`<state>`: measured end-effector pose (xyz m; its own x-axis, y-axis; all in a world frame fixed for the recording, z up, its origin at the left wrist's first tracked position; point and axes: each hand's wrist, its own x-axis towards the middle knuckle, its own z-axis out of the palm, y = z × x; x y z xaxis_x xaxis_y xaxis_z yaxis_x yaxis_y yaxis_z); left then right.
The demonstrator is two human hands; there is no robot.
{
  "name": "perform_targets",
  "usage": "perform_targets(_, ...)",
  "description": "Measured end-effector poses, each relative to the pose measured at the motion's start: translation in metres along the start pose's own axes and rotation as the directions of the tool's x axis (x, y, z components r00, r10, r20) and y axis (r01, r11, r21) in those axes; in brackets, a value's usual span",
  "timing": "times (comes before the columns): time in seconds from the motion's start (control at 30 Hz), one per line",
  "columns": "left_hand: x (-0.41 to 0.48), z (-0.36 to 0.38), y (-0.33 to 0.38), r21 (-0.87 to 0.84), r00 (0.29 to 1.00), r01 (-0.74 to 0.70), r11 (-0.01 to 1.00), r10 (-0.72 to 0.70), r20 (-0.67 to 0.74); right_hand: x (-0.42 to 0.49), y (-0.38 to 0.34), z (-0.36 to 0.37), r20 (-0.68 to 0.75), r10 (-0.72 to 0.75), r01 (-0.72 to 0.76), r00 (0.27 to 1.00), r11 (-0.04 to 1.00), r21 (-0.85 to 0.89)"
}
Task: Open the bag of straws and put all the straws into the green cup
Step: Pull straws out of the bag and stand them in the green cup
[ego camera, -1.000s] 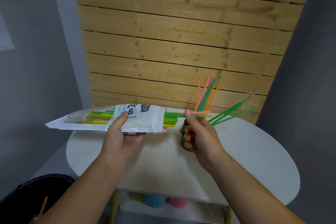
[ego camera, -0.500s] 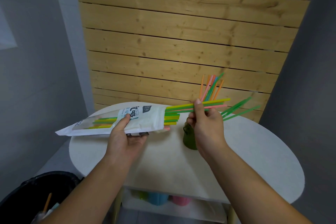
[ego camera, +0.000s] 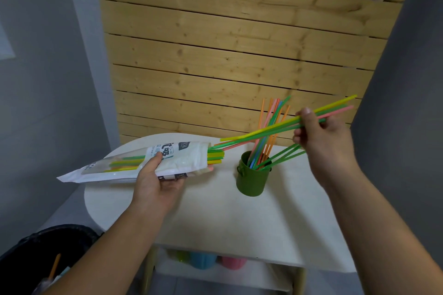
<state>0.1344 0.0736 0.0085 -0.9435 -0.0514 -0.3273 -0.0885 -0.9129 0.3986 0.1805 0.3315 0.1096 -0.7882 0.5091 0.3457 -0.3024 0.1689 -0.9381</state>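
My left hand [ego camera: 154, 181] grips a white straw bag [ego camera: 182, 159] from below, holding it level above the table's left side with its open mouth to the right. Several yellow and green straws [ego camera: 214, 157] stick out of that mouth. My right hand [ego camera: 321, 134] pinches a small bunch of yellow, green and pink straws [ego camera: 263, 130], nearly clear of the bag, slanting up to the right above the cup. The green cup [ego camera: 251, 179] stands on the table between my hands and holds several orange, pink, blue and green straws [ego camera: 268, 136].
The round white table [ego camera: 215, 218] stands against a wooden slat wall [ego camera: 239, 43]. A lower shelf holds blue and pink cups [ego camera: 211, 261]. A black bin [ego camera: 48, 254] sits on the floor at bottom left. Grey walls flank both sides.
My right hand has pulled a bunch of straws out of the bag, moving right and up, away from the cup. My left hand still holds the bag, which has tilted slightly.
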Motion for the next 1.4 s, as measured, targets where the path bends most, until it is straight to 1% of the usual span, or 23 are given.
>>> perform_targets(0.17, 0.001, 0.0, -0.004, 0.009, 1.0, 0.014, 1.0, -0.014, -0.017, 0.011, -0.005, -0.029, -0.068, -0.022, 0.02, 0.997, 0.999, -0.027)
perform_targets(0.23, 0.0, 0.001, -0.006, 0.023, 1.0, 0.019, 1.0, -0.018, -0.005, 0.016, -0.007, -0.038, -0.101, -0.049, 0.04, 0.994, 0.995, -0.095)
perform_targets(0.3, -0.001, 0.002, -0.01, 0.05, 1.0, 0.015, 0.999, -0.016, 0.019, 0.018, -0.008, -0.045, -0.11, -0.082, 0.058, 0.991, 0.977, -0.203)
perform_targets(0.37, -0.003, 0.002, -0.014, 0.077, 0.999, 0.019, 0.997, -0.022, 0.042, 0.019, -0.008, -0.049, -0.105, -0.102, 0.064, 0.989, 0.947, -0.315)
perform_targets(0.43, -0.006, 0.004, -0.017, 0.1, 0.998, 0.032, 0.994, -0.037, 0.05, 0.019, -0.009, -0.049, -0.09, -0.112, 0.068, 0.99, 0.918, -0.39)
perform_targets(0.7, -0.006, 0.002, -0.017, 0.168, 0.998, 0.014, 0.986, -0.023, 0.051, 0.016, -0.01, -0.029, 0.017, -0.105, 0.098, 0.994, 0.84, -0.534)
perform_targets(1.0, -0.006, -0.003, -0.008, 0.17, 0.997, -0.029, 0.985, 0.017, 0.076, 0.029, 0.007, 0.007, 0.084, -0.04, 0.083, 0.996, 0.792, -0.605)
perform_targets(1.13, -0.008, -0.005, -0.002, 0.133, 0.997, -0.019, 0.991, 0.009, 0.076, 0.033, 0.017, 0.016, 0.053, -0.002, 0.031, 0.999, 0.837, -0.547)
perform_targets(1.3, -0.009, -0.006, -0.002, 0.131, 0.997, 0.002, 0.991, -0.012, 0.082, 0.032, 0.032, 0.022, -0.003, 0.022, -0.021, 1.0, 0.891, -0.454)
perform_targets(1.4, -0.01, -0.003, -0.003, 0.122, 0.996, 0.009, 0.993, -0.02, 0.09, 0.031, 0.039, 0.026, 0.013, 0.037, -0.027, 0.999, 0.892, -0.451)
